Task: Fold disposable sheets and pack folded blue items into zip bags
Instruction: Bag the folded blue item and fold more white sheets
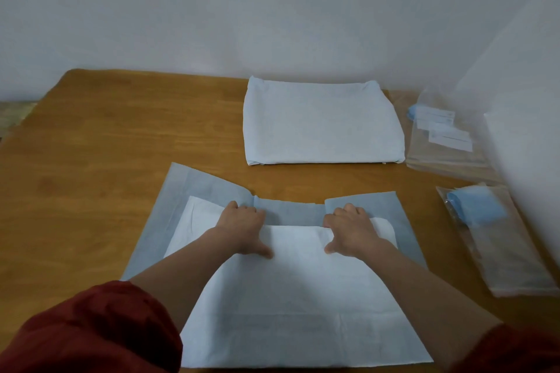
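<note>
With left hand point(242, 228) and right hand point(353, 228) curled onto the far edge of the disposable sheet point(288, 312), folding under way; next, probably drawing that edge nearer, squarely.

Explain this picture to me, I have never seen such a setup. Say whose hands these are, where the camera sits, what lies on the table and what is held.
No machine here: a person works with bare hands, and the single camera sits on their head, looking forward and down. The left hand and right hand lie on a disposable sheet, at the far edge of a flap folded over it; whether they pinch it or press it, I cannot tell. Behind it on the wooden table lies a folded white stack. At the right lie clear zip bags, the nearer holding a folded blue item.
</note>
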